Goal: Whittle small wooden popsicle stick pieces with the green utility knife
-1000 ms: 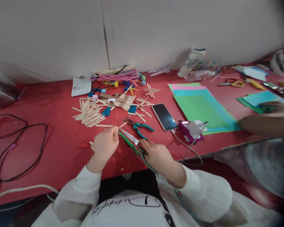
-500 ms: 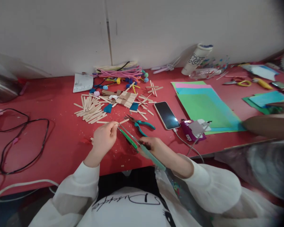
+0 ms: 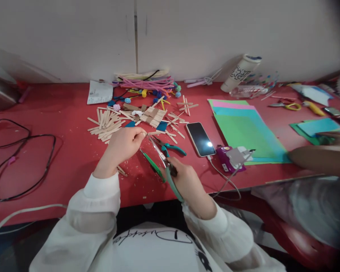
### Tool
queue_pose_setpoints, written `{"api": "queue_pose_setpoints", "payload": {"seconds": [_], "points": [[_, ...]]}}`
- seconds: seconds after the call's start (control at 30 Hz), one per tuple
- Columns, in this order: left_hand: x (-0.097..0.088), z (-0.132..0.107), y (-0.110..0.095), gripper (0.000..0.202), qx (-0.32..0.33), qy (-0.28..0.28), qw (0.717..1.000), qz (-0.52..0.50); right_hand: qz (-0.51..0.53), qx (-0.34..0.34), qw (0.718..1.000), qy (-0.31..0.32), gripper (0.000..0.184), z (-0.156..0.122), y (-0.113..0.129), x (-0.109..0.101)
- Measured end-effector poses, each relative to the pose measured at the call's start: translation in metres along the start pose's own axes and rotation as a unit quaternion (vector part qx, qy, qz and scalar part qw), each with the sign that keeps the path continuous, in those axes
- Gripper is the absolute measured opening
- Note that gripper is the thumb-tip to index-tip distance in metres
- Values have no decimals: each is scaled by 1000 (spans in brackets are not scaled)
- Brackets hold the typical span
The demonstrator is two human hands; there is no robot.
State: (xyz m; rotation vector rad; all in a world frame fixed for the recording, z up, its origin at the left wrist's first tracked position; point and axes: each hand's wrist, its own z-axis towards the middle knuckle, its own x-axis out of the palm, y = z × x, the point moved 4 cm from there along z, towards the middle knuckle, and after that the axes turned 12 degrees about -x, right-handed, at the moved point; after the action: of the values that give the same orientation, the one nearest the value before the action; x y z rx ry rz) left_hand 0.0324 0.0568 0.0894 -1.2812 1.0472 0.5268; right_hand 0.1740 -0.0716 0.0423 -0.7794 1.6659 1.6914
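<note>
While the right hand [image 3: 188,181] clasps scissors [image 3: 158,149], partly hiding the handles [image 3: 173,186], the left hand [image 3: 124,146] pinches a half-covered stick [image 3: 153,133].

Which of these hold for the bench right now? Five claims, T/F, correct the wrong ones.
1. The right hand holds the scissors. True.
2. The left hand lies flat on the table. False: the left hand pinches a wooden stick.
3. The phone has a cable plugged in. True.
4. The teal pliers lie right of the phone. False: the teal pliers lie left of it.
5. A pink sheet shows in the paper stack. True.
</note>
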Motion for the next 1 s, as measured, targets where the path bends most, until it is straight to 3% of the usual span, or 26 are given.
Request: {"api": "queue_pose_setpoints", "payload": {"seconds": [0.17, 0.33, 0.47, 0.53, 0.6, 0.67, 0.8, 0.9, 1.0], "points": [[7, 19, 9, 26, -9, 35, 999, -25, -215, 30, 976, 6, 32, 4, 7, 14], [24, 32, 27, 29, -5, 46, 997, -58, -255, 14, 967, 7, 43, 12, 7, 16], [31, 34, 42, 31, 0, 41, 995, -95, -147, -2, 989, 2, 47, 16, -1, 14], [33, 33, 47, 31, 2, 41, 993, -109, -13, -8, 1000, 15, 45, 17, -7, 17], [34, 32, 49, 31, 3, 44, 992, -119, 137, 5, 990, 28, 43, 16, -11, 21], [34, 31, 49, 30, 6, 48, 991, -125, 277, 47, 959, 35, 43, 14, -14, 25], [33, 30, 49, 30, 13, 65, 989, -132, 498, 149, 851, 75, 50, 9, -12, 33], [32, 30, 49, 30, 18, 76, 988, -132, 584, 160, 791, 87, 48, 6, -8, 33], [32, 30, 48, 30, 25, 88, 987, -131, 628, 159, 756, 93, 44, 2, -9, 31]]}}
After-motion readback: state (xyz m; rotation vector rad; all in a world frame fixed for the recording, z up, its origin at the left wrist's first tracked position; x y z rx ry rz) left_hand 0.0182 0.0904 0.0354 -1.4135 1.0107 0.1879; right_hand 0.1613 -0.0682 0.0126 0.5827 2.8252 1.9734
